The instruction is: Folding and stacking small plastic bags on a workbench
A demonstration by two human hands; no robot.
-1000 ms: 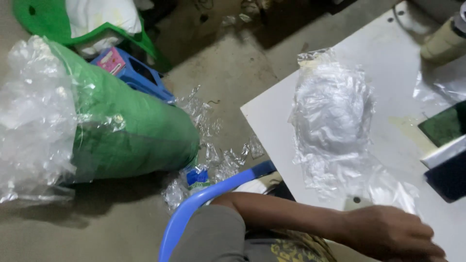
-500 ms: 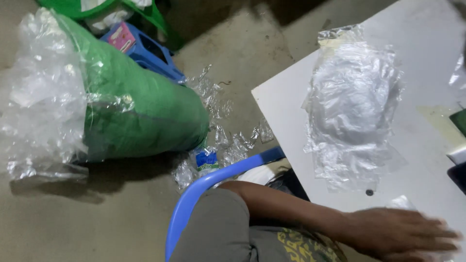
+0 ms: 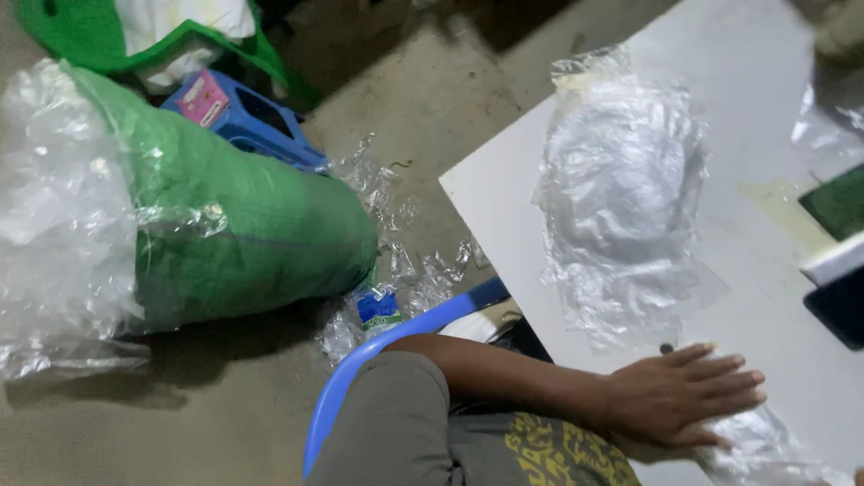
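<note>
The left hand (image 3: 679,396) lies flat on the white table (image 3: 504,193), palm down, fingers extended and slightly spread. It grips nothing; it presses on a clear plastic bag (image 3: 765,441) whose crumpled end shows past the fingertips toward the lower right corner. The right hand is not in view, so its state cannot be told.

Just beyond the left hand, apart from it, a larger clear bag with white contents (image 3: 621,193) lies on the table, its open film edge reaching toward the hand. A small dark speck (image 3: 666,348) sits on the table between the two. At the right edge stand a dark green object (image 3: 837,202) and a dark flat item with a white edge (image 3: 837,288), both cut off by the frame.

On the concrete floor to the left, a green sack (image 3: 252,225) lies on its side, stuffed with clear plastic film (image 3: 54,207) that bulges from its mouth. Loose film scraps (image 3: 396,261) and a small bottle with a blue label (image 3: 378,310) lie beside it, next to the blue chair rim (image 3: 360,378).

Risks, as judged from this position:
- The film under the palm is slick; with only flat pressure on it, it could slide off the near table edge.
- A sweep of the forearm could drag the larger bag, which rests near the table's left edge.
- The scraps on the floor could slip underfoot.
</note>
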